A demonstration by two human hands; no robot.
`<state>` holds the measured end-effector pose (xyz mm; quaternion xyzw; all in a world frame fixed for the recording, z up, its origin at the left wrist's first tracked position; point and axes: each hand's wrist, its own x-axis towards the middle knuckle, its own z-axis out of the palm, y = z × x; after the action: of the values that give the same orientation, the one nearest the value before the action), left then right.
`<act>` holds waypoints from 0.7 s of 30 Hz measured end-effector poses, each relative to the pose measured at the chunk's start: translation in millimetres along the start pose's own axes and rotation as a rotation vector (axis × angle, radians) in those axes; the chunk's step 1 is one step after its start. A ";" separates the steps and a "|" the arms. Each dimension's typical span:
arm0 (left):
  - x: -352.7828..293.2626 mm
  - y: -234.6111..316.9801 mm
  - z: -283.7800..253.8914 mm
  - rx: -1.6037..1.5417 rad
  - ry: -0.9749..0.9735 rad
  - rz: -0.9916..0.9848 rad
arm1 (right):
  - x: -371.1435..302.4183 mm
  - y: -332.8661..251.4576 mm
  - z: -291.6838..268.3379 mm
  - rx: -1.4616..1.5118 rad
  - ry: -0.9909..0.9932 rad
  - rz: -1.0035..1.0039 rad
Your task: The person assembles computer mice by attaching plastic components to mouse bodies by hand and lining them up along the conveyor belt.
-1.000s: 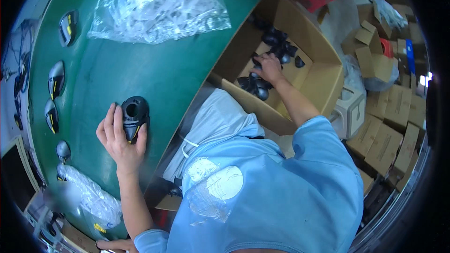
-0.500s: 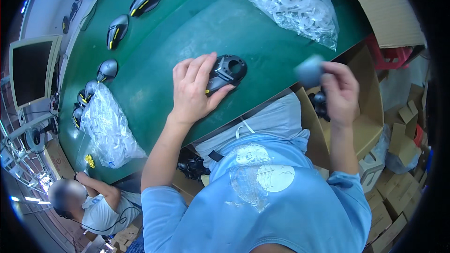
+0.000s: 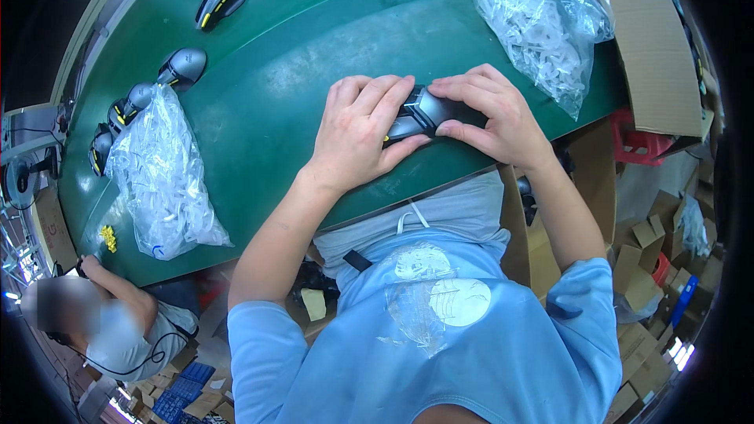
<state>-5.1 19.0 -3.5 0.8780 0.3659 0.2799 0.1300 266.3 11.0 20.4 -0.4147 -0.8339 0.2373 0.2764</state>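
On the green table in front of me lies a grey and black computer mouse (image 3: 403, 126) with a yellow strip at its side. My left hand (image 3: 353, 133) is closed around its left part, fingers over the far side and thumb along the near side. A smooth grey cover (image 3: 432, 108) sits at the mouse's right end, where my right hand (image 3: 495, 114) pinches it between fingers and thumb. Both hands partly hide the mouse, so I cannot tell whether the cover is fully seated.
Several similar mice (image 3: 223, 1) line the table's far left. A clear bag of pale parts (image 3: 161, 180) lies left, another bag (image 3: 542, 23) at the far right. Small yellow pieces (image 3: 108, 238) lie near a co-worker (image 3: 129, 314). An open carton (image 3: 593, 180) stands by my right arm.
My right hand has brought the grey cover leftward from above the carton onto the mouse, over the round opening seen before. My left hand still holds the mouse. The view has shifted.
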 end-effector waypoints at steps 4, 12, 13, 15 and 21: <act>1.4 -0.6 -1.1 0.000 -0.036 0.013 | 12.3 2.6 -6.1 -0.052 -0.155 -0.048; 1.8 -0.5 1.8 -0.050 -0.028 -0.020 | 12.1 6.1 -3.9 -0.038 -0.106 -0.079; 1.3 -0.8 1.7 -0.059 -0.023 -0.024 | 11.8 5.1 -4.6 -0.093 -0.128 -0.066; -0.4 -1.1 1.6 -0.055 -0.022 -0.020 | 12.5 2.3 -4.4 -0.099 -0.123 -0.066; -1.9 0.0 0.8 -0.051 -0.028 -0.015 | 13.6 2.8 -11.8 -0.032 -0.116 -0.039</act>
<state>-5.7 17.6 -4.9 0.8754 0.3636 0.2755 0.1597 268.8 25.7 30.9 -0.3883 -0.8602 0.2420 0.2254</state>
